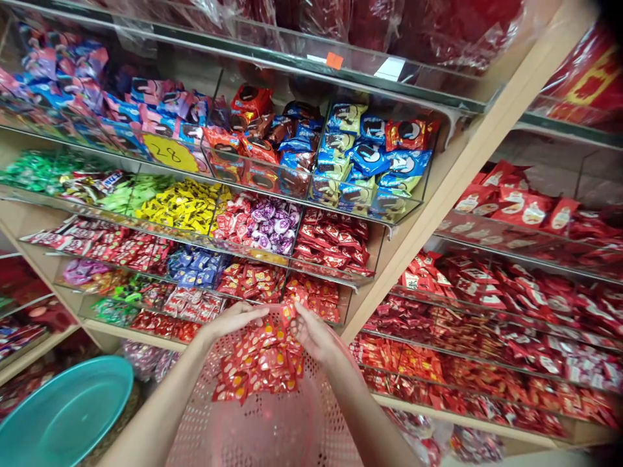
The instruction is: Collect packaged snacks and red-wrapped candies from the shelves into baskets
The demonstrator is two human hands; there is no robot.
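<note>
A pink perforated plastic basket [331, 405] tilts towards me between my forearms, its far rim up against the shelves. Small red candy packets [265, 363] with yellow and white spots lie heaped in its far part. My left hand [238, 319] is at the far rim with the thumb stretched along it; the other fingers are mostly hidden, and it seems to grip the basket. Between the thumb and fingers of my right hand [312, 331] is one red candy packet [289, 310], just above the heap. Similar red packets [321, 295] fill the shelf bin right behind.
Clear-fronted shelf bins hold yellow-wrapped candies [182, 206], purple-and-white ones [275, 224] and blue snack packs [370, 155]. A yellow price tag [170, 153] reads 28. A wooden post [413, 240] divides the shelving on the right. At lower left is a teal basin [68, 408].
</note>
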